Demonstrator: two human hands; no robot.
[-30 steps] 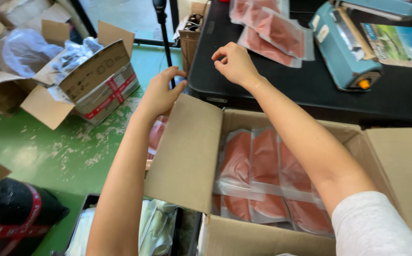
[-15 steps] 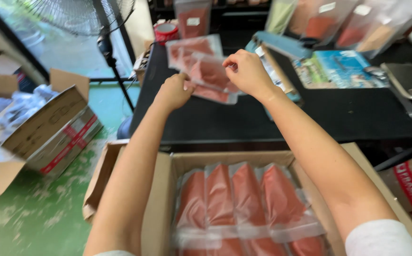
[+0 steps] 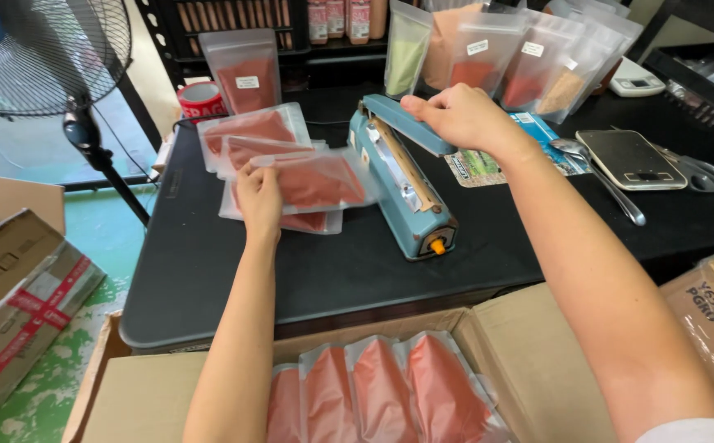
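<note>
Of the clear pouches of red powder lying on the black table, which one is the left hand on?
The top pouch, nearest the blue heat sealer; the left hand presses its left edge, the others lie beneath or behind it.

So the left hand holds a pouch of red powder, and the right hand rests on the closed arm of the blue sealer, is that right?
Not quite. In the head view the right hand grips the arm of the blue sealer, but that arm is raised, not closed. The left hand does hold the pouch of red powder.

sealer – 1 | fan – 1 | scales – 1 | tape roll – 1
</note>
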